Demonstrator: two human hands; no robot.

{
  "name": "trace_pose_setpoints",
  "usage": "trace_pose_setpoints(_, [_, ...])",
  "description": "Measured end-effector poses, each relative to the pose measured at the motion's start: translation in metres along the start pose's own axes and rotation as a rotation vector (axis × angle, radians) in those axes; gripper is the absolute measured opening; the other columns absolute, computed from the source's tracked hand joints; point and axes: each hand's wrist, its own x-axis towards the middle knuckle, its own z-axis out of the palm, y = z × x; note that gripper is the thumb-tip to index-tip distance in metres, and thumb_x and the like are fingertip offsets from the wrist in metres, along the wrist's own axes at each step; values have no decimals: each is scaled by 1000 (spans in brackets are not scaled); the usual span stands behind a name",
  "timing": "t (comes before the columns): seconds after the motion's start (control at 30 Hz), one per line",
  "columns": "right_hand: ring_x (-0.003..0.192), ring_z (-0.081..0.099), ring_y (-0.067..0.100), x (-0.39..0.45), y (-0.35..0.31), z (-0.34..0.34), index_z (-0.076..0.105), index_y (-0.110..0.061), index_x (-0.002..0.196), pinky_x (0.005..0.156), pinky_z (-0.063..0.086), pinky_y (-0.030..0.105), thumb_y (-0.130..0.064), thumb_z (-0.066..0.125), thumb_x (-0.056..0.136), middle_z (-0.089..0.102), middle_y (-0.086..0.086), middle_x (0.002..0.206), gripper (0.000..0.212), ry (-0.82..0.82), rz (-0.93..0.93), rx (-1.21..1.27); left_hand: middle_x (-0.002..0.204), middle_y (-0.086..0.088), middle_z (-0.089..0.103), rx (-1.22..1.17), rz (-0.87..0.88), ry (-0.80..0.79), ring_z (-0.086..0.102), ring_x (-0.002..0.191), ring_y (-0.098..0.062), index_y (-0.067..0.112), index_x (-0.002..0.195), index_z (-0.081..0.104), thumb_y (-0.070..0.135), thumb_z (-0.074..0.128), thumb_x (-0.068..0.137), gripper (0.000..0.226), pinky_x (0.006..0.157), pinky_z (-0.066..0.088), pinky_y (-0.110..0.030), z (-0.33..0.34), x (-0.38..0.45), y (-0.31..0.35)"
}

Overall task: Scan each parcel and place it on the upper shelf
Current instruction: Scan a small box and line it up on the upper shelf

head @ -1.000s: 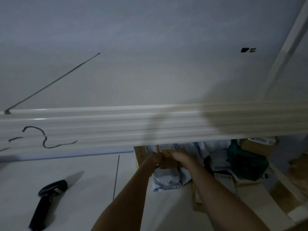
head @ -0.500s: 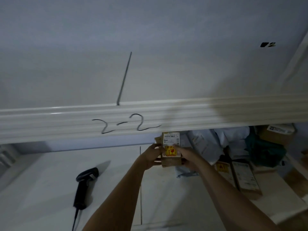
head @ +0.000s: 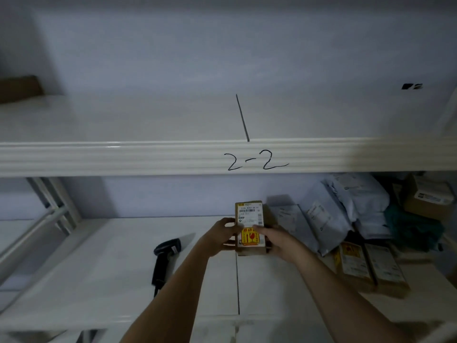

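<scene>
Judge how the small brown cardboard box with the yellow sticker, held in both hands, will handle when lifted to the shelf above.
The small brown cardboard box looks stiff: its edges stay straight under the left hand and right hand. It is probably light, given the loose fingertip hold. The yellow sticker shows a broken-glass symbol, so the contents may be fragile.

A small brown cardboard parcel (head: 249, 227) is held upright between both hands, left hand (head: 220, 237) on its left side, right hand (head: 277, 240) on its right, above the lower shelf (head: 111, 273). Its front bears a white barcode label above a yellow and red fragile sticker. The black handheld scanner (head: 164, 259) lies on the lower shelf, left of the parcel. The upper shelf (head: 148, 120), white, has "2-2" written on its front edge.
</scene>
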Motion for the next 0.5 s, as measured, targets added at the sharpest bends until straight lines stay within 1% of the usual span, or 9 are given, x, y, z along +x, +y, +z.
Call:
trace_pose_setpoints(0.07, [97, 74, 20, -11, 4, 10, 66, -20, 118, 74, 59, 35, -21, 70, 92, 76, 6, 110, 27, -30, 8, 13, 117, -12, 68, 6, -3, 27, 66, 108, -31, 18, 132, 48, 25, 66, 92, 44, 96, 53, -48, -2, -19, -4])
trace_pose_setpoints(0.1, [97, 74, 20, -15, 7, 14, 66, -21, 117, 75, 60, 36, -22, 71, 91, 77, 6, 109, 27, -43, 14, 5, 116, -11, 69, 8, -8, 40, 66, 107, -30, 19, 131, 49, 25, 66, 92, 43, 95, 53, -47, -4, -28, -7])
trace_pose_setpoints(0.2, [101, 73, 24, -23, 19, 25, 66, -17, 120, 92, 58, 45, -22, 75, 88, 77, 6, 108, 34, -68, 25, -22, 115, -11, 69, 32, -40, 94, 67, 106, -30, 21, 128, 52, 28, 65, 92, 39, 94, 54, -45, -10, -53, -18])
trace_pose_setpoints(0.27, [100, 73, 25, -27, 27, 34, 66, -15, 121, 95, 56, 48, -22, 78, 85, 77, 6, 106, 39, -60, 33, -50, 117, -13, 67, 50, -62, 175, 65, 103, -31, 18, 127, 54, 25, 60, 95, 33, 93, 53, -43, -18, -67, -29])
trace_pose_setpoints(0.33, [97, 74, 25, -30, 33, 45, 67, -14, 120, 91, 58, 47, -22, 80, 83, 78, 6, 102, 40, -41, 39, -63, 111, -13, 64, 56, -76, 285, 62, 93, -28, 16, 125, 55, 19, 54, 97, 28, 85, 52, -40, -32, -79, -42])
trace_pose_setpoints(0.4, [91, 74, 24, -33, 38, 56, 69, -12, 117, 80, 61, 41, -21, 80, 82, 78, 6, 96, 38, -7, 52, -69, 100, -9, 62, 53, -107, 382, 58, 82, -23, 17, 117, 55, 17, 51, 97, 20, 76, 49, -35, -49, -89, -54])
trace_pose_setpoints(0.47, [86, 74, 22, -35, 43, 67, 70, -12, 114, 66, 59, 33, -22, 80, 83, 78, 4, 92, 35, 13, 71, -75, 88, -6, 59, 5, -183, 457, 53, 71, -20, 16, 101, 57, 18, 48, 99, 9, 68, 46, -31, -66, -97, -64])
trace_pose_setpoints(0.5, [87, 74, 22, -35, 45, 72, 70, -12, 114, 63, 57, 31, -22, 79, 83, 78, 5, 94, 34, 16, 77, -82, 81, -6, 56, -25, -213, 491, 50, 65, -20, 14, 91, 57, 18, 48, 99, 12, 63, 43, -30, -74, -100, -68])
